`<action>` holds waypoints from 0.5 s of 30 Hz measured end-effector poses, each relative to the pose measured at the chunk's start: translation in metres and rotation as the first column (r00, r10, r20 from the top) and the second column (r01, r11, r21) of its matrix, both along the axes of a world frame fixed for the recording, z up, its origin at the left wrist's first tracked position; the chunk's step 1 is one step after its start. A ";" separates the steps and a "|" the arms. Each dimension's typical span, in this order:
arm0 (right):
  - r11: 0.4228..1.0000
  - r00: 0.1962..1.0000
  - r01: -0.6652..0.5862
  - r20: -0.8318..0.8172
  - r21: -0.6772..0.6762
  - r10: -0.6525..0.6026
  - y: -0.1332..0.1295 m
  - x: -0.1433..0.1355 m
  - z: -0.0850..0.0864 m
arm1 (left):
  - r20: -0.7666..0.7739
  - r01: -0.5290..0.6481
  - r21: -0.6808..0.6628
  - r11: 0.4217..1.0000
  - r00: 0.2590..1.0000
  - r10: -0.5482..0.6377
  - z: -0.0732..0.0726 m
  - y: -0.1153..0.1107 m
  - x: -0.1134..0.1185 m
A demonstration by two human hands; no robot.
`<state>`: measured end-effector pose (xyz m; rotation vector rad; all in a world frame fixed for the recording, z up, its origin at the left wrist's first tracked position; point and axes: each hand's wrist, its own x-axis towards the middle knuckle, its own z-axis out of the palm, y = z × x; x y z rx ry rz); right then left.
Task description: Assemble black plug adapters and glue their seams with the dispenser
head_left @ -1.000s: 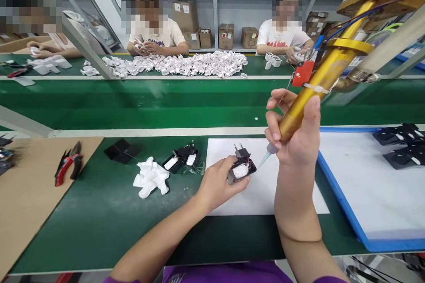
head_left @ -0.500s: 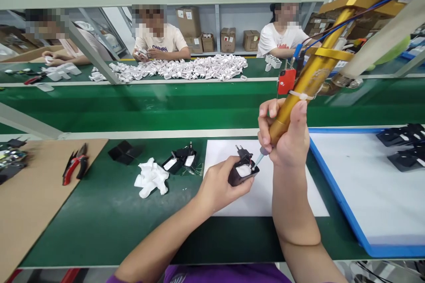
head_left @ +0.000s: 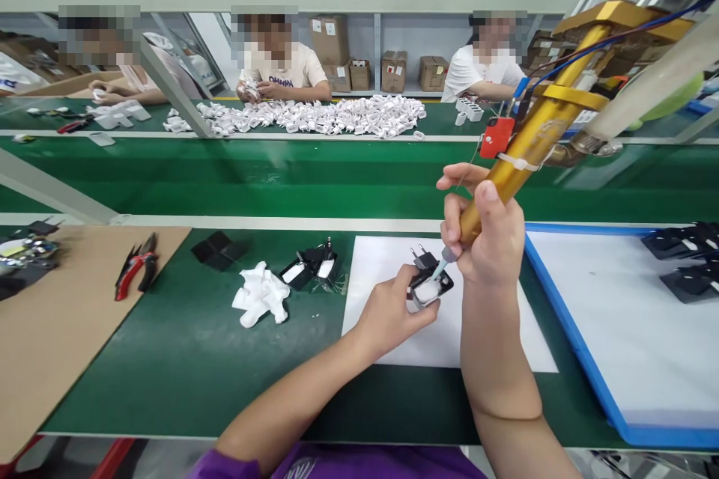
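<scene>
My left hand (head_left: 386,313) grips an open black power adapter case (head_left: 416,295) with two plug pins, tilted above a white sheet (head_left: 371,344). White material shows inside the case. My right hand (head_left: 497,243) is wrapped around a gold glue dispenser (head_left: 528,142), its index finger stretched out near a thin wire lever. The dispenser's pale tapered nozzle (head_left: 440,269) points down into the case; whether its tip touches anything inside cannot be made out. Left of the sheet lie more black adapter parts (head_left: 308,266) with plug pins.
A crumpled white cloth (head_left: 261,295) and a black piece (head_left: 219,249) lie on the green bench. Red-handled pliers (head_left: 136,267) rest on brown board (head_left: 61,344). At right, a blue-edged tray (head_left: 584,359) holds black adapters (head_left: 693,269). Several people sit opposite behind white parts (head_left: 348,114).
The adapter case has tipped so its open side faces me more. My right index finger has stretched away from the dispenser. The whole view has shifted slightly.
</scene>
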<state>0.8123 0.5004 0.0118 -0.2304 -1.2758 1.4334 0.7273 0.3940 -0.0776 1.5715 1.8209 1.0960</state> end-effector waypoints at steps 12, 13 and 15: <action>0.998 0.997 -0.056 -0.056 0.003 0.056 -0.009 0.000 0.003 | 0.063 -0.037 0.131 0.991 0.998 0.029 0.003 0.003 0.015; 0.998 0.997 -0.057 -0.047 0.007 0.058 -0.009 0.000 0.003 | 0.061 -0.037 0.132 0.991 0.998 0.030 0.003 0.003 0.015; 0.998 0.998 -0.061 -0.027 0.019 0.062 -0.009 0.001 0.003 | 0.058 -0.036 0.127 0.991 0.998 0.029 0.003 0.003 0.015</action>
